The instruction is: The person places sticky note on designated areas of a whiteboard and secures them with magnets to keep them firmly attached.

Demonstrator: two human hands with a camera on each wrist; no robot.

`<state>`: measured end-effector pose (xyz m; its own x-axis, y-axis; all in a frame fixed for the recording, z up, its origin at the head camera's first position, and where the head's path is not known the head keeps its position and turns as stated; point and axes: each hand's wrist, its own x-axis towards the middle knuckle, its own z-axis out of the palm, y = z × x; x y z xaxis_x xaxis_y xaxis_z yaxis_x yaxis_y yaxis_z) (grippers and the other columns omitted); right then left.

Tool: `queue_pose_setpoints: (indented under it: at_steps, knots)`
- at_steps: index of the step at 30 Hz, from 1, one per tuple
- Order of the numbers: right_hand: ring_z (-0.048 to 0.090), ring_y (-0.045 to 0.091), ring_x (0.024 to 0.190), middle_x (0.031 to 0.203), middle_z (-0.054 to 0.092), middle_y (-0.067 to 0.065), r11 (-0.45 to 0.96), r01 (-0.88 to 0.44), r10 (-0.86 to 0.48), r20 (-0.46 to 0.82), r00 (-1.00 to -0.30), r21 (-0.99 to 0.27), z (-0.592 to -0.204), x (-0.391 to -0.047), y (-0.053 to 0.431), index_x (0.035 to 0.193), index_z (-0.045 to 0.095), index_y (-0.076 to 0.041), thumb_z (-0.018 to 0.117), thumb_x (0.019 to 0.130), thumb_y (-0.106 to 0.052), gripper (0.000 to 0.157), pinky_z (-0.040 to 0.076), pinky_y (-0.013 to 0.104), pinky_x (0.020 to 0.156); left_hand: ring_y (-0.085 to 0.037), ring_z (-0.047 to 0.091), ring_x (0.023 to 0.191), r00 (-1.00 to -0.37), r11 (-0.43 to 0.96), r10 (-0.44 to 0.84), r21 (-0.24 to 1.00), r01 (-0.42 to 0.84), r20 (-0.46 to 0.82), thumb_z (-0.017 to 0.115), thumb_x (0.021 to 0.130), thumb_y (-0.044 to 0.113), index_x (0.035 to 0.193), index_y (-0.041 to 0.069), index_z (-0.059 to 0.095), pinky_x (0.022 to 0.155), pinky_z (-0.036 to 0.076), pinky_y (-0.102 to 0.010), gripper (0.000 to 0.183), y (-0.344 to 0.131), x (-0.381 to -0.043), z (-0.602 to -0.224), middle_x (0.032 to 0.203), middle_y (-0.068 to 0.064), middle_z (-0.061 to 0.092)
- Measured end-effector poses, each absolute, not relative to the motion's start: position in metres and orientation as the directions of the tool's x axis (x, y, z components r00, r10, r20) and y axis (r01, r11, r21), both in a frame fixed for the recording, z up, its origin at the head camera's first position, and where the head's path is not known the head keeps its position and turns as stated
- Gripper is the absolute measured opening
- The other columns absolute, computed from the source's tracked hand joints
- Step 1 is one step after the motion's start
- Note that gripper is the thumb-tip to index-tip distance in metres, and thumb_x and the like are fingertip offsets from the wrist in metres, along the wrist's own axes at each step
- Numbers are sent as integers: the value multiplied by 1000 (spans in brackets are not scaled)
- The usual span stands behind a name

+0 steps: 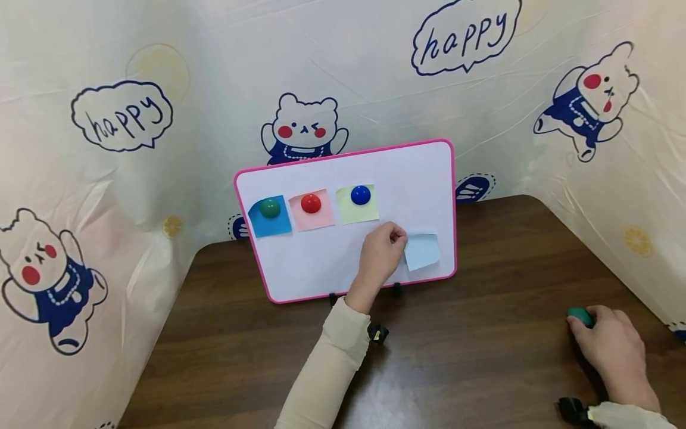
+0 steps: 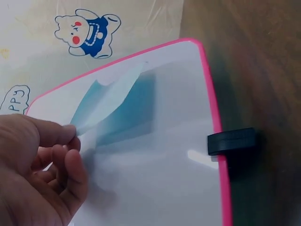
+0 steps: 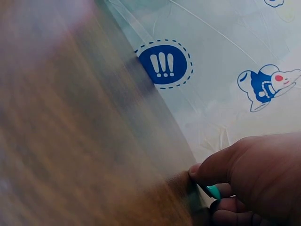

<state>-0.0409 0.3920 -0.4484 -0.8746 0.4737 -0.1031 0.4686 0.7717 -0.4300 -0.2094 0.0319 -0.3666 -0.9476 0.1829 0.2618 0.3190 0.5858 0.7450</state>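
My left hand (image 1: 379, 250) pinches the left edge of a light blue sticky note (image 1: 423, 252) between thumb and forefinger. The note overlaps the lower right of a pink-framed whiteboard (image 1: 311, 262); in the left wrist view the sticky note (image 2: 110, 106) stands tilted off the surface and casts a shadow. Far to the right, close over the table, my right hand (image 1: 613, 351) grips a green magnet (image 1: 580, 316). Fingers hide most of that magnet (image 3: 214, 191) in the right wrist view.
Across the board's upper part are blue, pink and pale green notes, held by a green magnet (image 1: 270, 207), a red magnet (image 1: 311, 203) and a blue magnet (image 1: 361, 195). Black clips (image 2: 231, 142) support the lower edge. Printed cloth (image 1: 203, 149) surrounds the wooden table (image 1: 498, 286).
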Motion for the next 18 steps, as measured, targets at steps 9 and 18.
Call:
queue_pose_setpoints:
  at_steps: [9,18]
  knots:
    - [45,58,103,114,42,40,789,414,421,-91,-902,-455,-449,-39,399,125,44,21,61,100,-31,60,37,70,84,-16,58,75,-899,642,99,663,384,426,68,96,14,93,9,71,66,50,-27,7,33,-217,-354,84,0,66]
    - [45,58,105,115,42,41,789,411,418,-91,-904,-456,-448,-38,398,125,43,21,61,101,-30,59,38,69,85,-16,64,79,-874,688,74,609,394,481,70,97,17,96,8,74,66,51,-26,9,37,-219,-346,89,-2,71]
